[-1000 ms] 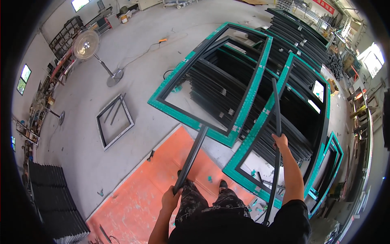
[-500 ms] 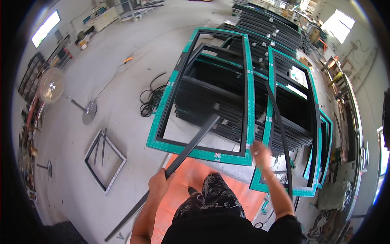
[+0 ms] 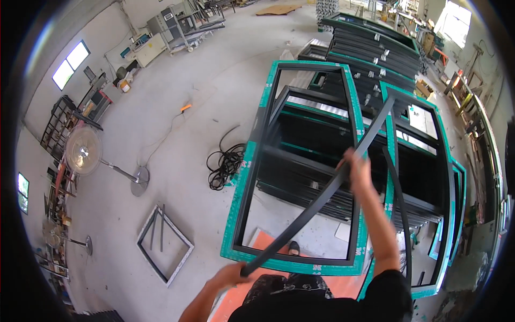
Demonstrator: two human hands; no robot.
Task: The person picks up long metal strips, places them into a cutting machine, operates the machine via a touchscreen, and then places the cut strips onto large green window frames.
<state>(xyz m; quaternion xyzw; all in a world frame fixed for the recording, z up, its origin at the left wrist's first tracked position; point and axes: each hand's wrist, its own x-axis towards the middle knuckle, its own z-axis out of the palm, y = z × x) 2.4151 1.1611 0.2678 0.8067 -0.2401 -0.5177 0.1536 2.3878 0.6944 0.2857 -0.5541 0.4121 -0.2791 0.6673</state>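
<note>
A long dark grey metal bar slants up to the right across the view. Its lower end is in my left hand, fingers wrapped round it. Farther up, my right hand, a little blurred, grips the same bar. Behind the bar stands a large black window frame edged with green film, with an inner cross rail. To its right is a second green-edged frame, partly hidden by the bar's upper end. A thin dark strip leans across that one.
Stacked black frames fill the space behind. On the floor at left are a coiled black hose, a small frame with two loose strips, and a pedestal fan. Orange sheeting lies at my feet.
The bar has moved up and to the right. My left hand has gone from its middle to its lower end, and my right hand, off the bar before, now grips it. My view has shifted.
</note>
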